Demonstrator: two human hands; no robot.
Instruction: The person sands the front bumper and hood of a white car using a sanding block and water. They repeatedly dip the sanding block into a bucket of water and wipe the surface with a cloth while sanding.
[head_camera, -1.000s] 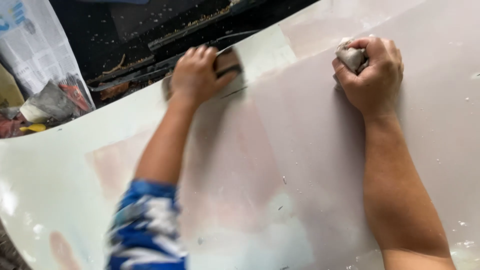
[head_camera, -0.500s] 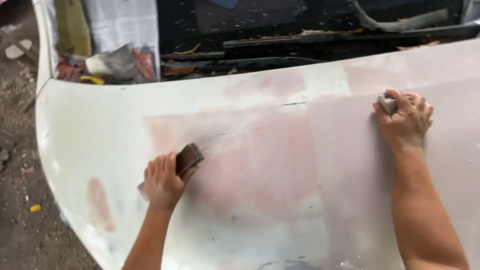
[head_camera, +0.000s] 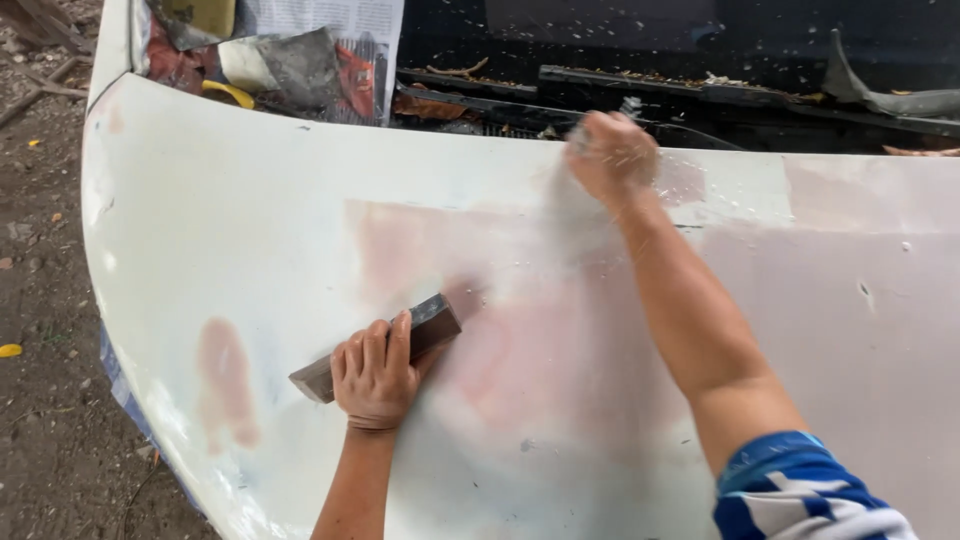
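**Wet-sanding the hood: block edge is the risk**

Left hand (head_camera: 375, 378) is closed over the block (head_camera: 385, 345), fingers wrapped across the top, palm pressing it flat onto the hood (head_camera: 250, 190). Block sits lower left of the panel, angled, its far corner at the edge of the pink patch (head_camera: 510, 350).

Right hand (head_camera: 610, 152) is fisted up near the cowl (head_camera: 700, 95). Blurred, with spray around it. Probably squeezing a wet rag, but I can't tell what's in it.

Risks as I judge them:
- Block tips on the panel's curve, so one edge digs in and cuts a groove or a flat spot.
- Too long on one spot goes through the pink layer to whatever's under it.
- Wet surface plus one-handed grip: block could skid out toward the left edge.
- Grit off the dirty cowl washing down under the block would leave deep scratches.

Hood looks off-white and dull, with a large pink sanded area in the middle fading at its borders. There's a smaller pink spot (head_camera: 225, 375) near the left edge and water droplets up top.
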